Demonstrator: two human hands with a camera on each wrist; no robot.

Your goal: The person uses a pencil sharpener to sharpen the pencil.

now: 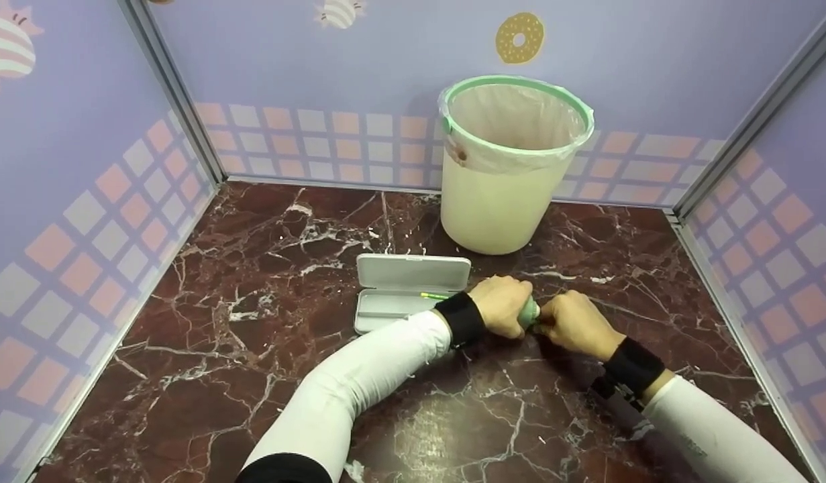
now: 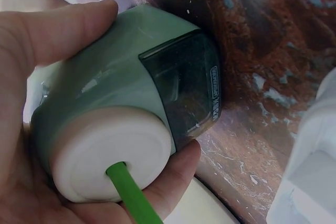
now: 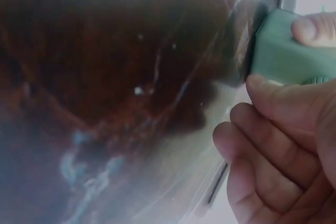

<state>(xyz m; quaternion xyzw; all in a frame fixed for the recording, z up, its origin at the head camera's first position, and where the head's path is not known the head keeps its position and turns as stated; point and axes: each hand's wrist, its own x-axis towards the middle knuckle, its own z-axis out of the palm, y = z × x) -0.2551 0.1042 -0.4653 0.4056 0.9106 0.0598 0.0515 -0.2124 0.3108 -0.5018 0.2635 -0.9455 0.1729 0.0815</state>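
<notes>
My left hand point(image 1: 501, 305) grips a green pencil sharpener point(image 2: 100, 85) with a dark see-through shavings drawer, thumb on top and fingers beneath. Out of the sharpener's white round face sticks a green pencil point(image 2: 131, 195). In the head view the pencil's yellow-ended part shows over the open case, beside the left wrist. My right hand point(image 1: 580, 325) is at the sharpener's opposite end, its fingers curled and its thumb and forefinger pinching at the crank, which they mostly hide. The right wrist view shows the right thumb tip right at the sharpener's green body point(image 3: 289, 51).
An open white pencil case point(image 1: 413, 272) lies behind the left forearm, lid raised toward the back. Further back stands a pale bin point(image 1: 490, 201) with a green rim and a plastic liner. Patterned panels point(image 1: 305, 144) wall in the dark red marbled table point(image 1: 204, 322) at the back and sides.
</notes>
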